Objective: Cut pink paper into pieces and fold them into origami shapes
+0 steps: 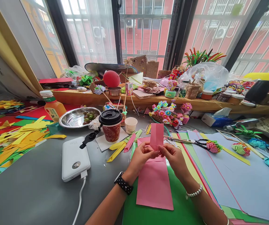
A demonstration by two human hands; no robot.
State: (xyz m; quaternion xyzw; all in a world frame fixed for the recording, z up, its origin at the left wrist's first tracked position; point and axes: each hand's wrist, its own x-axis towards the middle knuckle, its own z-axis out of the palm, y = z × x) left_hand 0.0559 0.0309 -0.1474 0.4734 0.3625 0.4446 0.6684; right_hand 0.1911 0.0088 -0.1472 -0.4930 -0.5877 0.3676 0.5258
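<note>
Between both hands is a small pink paper rectangle (157,133) with a crease down its middle, held upright. My left hand (144,153) pinches its lower left edge. At the lower right corner, the thumb and fingers of my right hand (172,156) are closed on the same paper. Beneath them a larger pink paper sheet (155,187) lies flat on a green sheet (183,203). Just beyond my left hand are folded pink (129,142) and yellow paper strips (117,151). Scissors (199,142) lie beyond my right hand.
A white power bank (75,159) with a cable stands left, near a lidded coffee cup (111,128), a paper cup (131,125) and a metal plate (66,118) of green fruit. Cut yellow strips (26,137) pile far left. Large pale sheets (242,175) and paper balls (241,149) lie right.
</note>
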